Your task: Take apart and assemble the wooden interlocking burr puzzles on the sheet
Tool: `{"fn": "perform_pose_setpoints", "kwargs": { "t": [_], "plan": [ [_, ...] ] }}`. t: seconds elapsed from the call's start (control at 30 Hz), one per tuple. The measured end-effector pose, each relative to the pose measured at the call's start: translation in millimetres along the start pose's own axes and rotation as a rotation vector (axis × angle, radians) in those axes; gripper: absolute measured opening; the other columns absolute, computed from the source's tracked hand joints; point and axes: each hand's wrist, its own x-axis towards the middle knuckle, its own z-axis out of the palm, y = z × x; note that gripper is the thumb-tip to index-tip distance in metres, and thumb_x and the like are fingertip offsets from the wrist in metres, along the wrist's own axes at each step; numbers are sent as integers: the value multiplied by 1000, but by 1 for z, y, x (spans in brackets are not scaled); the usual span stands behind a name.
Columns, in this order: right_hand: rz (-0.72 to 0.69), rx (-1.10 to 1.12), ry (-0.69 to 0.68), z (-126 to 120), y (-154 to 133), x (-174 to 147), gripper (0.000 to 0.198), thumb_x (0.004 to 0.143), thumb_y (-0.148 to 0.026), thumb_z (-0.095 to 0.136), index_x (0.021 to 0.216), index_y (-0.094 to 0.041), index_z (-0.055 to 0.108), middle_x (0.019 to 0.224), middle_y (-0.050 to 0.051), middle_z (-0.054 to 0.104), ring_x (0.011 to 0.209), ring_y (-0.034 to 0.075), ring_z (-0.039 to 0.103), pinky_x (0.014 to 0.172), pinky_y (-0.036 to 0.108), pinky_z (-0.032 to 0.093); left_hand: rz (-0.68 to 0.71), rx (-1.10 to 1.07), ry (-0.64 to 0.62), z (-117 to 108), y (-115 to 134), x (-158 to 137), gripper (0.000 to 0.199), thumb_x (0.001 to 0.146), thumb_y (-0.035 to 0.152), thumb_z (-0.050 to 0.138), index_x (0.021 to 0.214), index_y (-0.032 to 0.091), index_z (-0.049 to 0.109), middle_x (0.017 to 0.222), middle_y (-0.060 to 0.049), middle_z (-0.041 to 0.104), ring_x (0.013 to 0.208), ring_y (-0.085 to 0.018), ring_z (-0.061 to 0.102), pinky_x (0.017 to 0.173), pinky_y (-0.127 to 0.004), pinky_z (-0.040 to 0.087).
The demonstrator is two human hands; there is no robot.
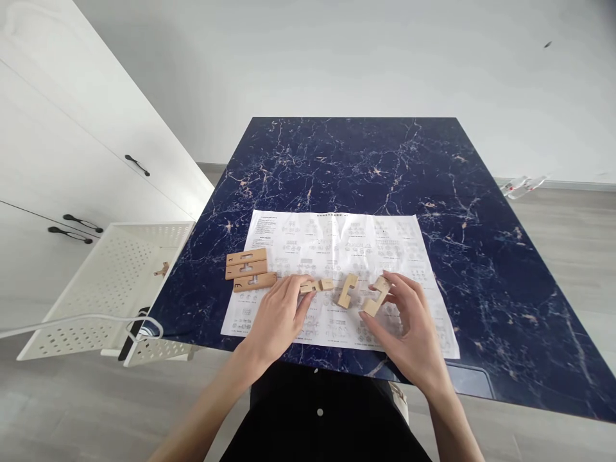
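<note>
Over the printed sheet (298, 221), pinching notched blocks (373, 301) in left hand (279, 311) and right hand (414, 324); apparently positioning, likely needing steady turning.

Left pale-wood block (324, 284), notched, crosswise; middle block (344, 297), deep-notched, slanted, between; right block (378, 299), notched, slanted likewise.

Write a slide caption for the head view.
Left grip holds one notched wooden block, right grip another; a third rests between them on a printed diagram sheet.
</note>
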Motion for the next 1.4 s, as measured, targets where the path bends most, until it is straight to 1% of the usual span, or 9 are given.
{"fn": "perform_pose_setpoints", "kwargs": {
  "t": [0.17, 0.3, 0.5, 0.63, 0.77, 0.93, 1.07, 1.17, 1.4],
  "plan": [
    [34, 353, -60, -3, -9, -2, 57, 93, -32, 82, 143, -35, 54, 141, 10, 54, 119, 30, 71, 107, 56, 60, -248, -390, -51, -9, 13, -6, 23, 111, 48, 54, 123, 28, 56, 89, -2, 73, 80, -23, 73, 71, -38, 58],
    [52, 556, -146, -5, -14, -4, 56, 88, -36, 88, 129, -35, 49, 126, 8, 62, 97, 27, 73, 87, 48, 64, -406, -816, -176, -12, 26, -9, 28, 110, 52, 57, 116, 26, 53, 104, -5, 74, 75, -17, 67, 67, -33, 51],
    [38, 434, -209, -5, -15, -8, 37, 93, -56, 80, 105, -27, 63, 89, 1, 55, 70, 17, 51, 59, 29, 49, -513, -1140, -333, -5, 39, -14, 40, 105, 55, 64, 129, 23, 70, 97, -5, 65, 69, -13, 51, 65, -31, 45],
    [70, 390, -206, -6, -19, -12, 32, 105, -58, 63, 110, -26, 65, 85, 1, 55, 67, 17, 49, 59, 30, 47, -534, -1163, -335, 1, 42, -17, 44, 105, 57, 64, 137, 29, 74, 93, -5, 61, 72, -15, 49, 69, -33, 48],
    [140, 376, -233, -8, -28, -17, 39, 116, -50, 38, 140, -29, 62, 76, 0, 52, 66, 19, 51, 66, 34, 52, -510, -1170, -316, 2, 45, -18, 42, 107, 55, 62, 139, 32, 75, 97, -6, 63, 81, -18, 55, 77, -36, 53],
    [57, 341, -276, -5, -37, -18, 47, 116, -43, 43, 162, -33, 50, 90, 3, 65, 76, 20, 65, 78, 38, 62, -459, -1124, -317, 2, 49, -16, 44, 109, 52, 59, 144, 29, 71, 105, -8, 69, 95, -22, 64, 90, -39, 58],
    [97, 279, -244, 1, -35, -19, 42, 111, -46, 59, 151, -32, 58, 105, 5, 78, 81, 22, 78, 78, 38, 68, -459, -1075, -281, 2, 49, -15, 46, 107, 54, 62, 144, 29, 70, 102, -6, 74, 100, -25, 72, 101, -45, 60],
    [95, 206, -209, 3, -32, -21, 32, 109, -47, 63, 135, -28, 66, 98, 5, 82, 78, 24, 81, 77, 38, 69, -470, -1051, -277, 0, 46, -16, 46, 105, 52, 67, 144, 29, 69, 109, -6, 79, 107, -26, 76, 108, -48, 59],
    [-200, 65, -98, 8, -35, -15, 20, 107, -36, 70, 123, -28, 77, 119, 9, 80, 101, 27, 81, 80, 37, 70, -481, -1071, -303, -4, 47, -16, 45, 103, 49, 72, 142, 28, 69, 126, -7, 80, 122, -30, 76, 115, -50, 56]
  ]
}}
